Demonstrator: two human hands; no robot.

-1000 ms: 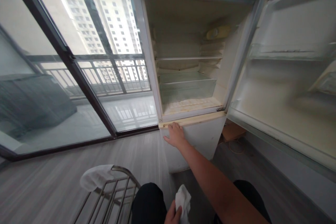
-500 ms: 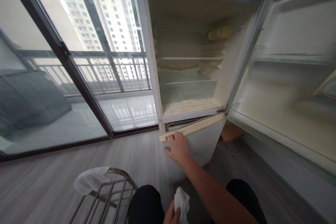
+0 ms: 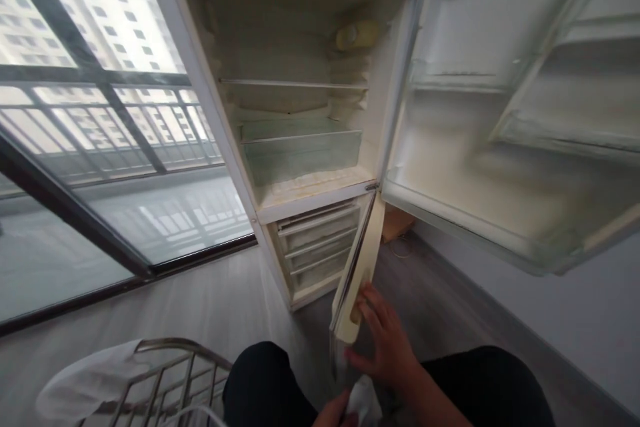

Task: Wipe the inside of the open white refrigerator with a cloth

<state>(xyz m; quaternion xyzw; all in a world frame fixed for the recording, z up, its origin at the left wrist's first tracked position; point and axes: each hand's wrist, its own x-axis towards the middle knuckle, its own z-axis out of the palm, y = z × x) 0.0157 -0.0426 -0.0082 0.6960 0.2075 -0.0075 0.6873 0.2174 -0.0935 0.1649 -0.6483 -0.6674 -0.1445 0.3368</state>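
Note:
An old cream fridge [image 3: 215,113] stands open in front of me. Its upper door [image 3: 500,167] is swung far right. The lower freezer door [image 3: 357,267] is swung out toward me, showing several drawers [image 3: 317,240] inside. My right hand [image 3: 385,340] rests against the outer top edge of that lower door, fingers spread on it. My left hand [image 3: 333,413] sits at the bottom edge between my knees, closed on a white cloth [image 3: 365,403].
A metal rack [image 3: 170,380] with a white cloth [image 3: 85,383] draped on it stands at the lower left. Sliding glass doors [image 3: 100,167] fill the left side. A grey wall [image 3: 550,320] runs along the right. A brown box [image 3: 397,220] lies behind the door.
The lower fridge door went from shut to swung wide open, pulled by my right hand, which came back toward me. The view shifted right and closer.

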